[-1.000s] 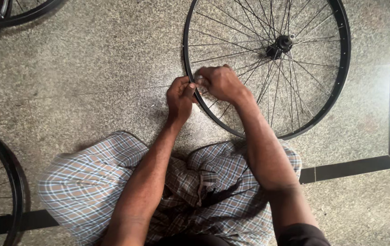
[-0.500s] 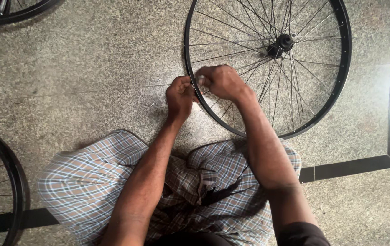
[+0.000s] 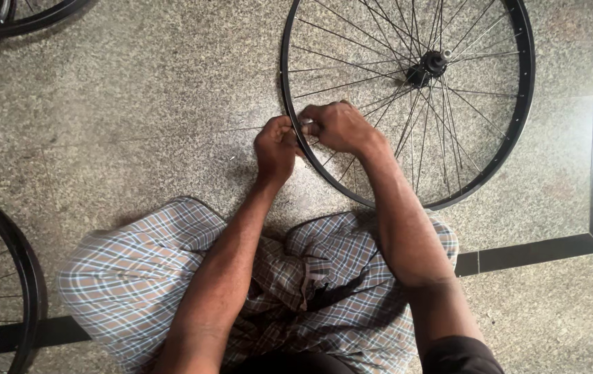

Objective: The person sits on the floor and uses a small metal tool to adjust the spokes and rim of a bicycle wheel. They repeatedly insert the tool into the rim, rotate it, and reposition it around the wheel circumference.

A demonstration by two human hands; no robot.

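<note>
Seen from above, a seated person works on a black bicycle wheel (image 3: 407, 104) lying flat on speckled stone floor: the left hand (image 3: 277, 147) pinches closed on the rim's near-left edge from outside, while the right hand (image 3: 338, 127), fingers curled tight, grips something small just inside the rim, likely seating a spoke end. The next move probably calls for fine fingertip turning. Other rims (image 3: 5, 277) lie well left of the wheel, leaving open floor between.

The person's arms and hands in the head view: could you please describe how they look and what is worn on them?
Both forearms are bare. The left hand and right hand wear no gloves, and no rings or watch are visible. A dark short sleeve shows on the right upper arm.
</note>
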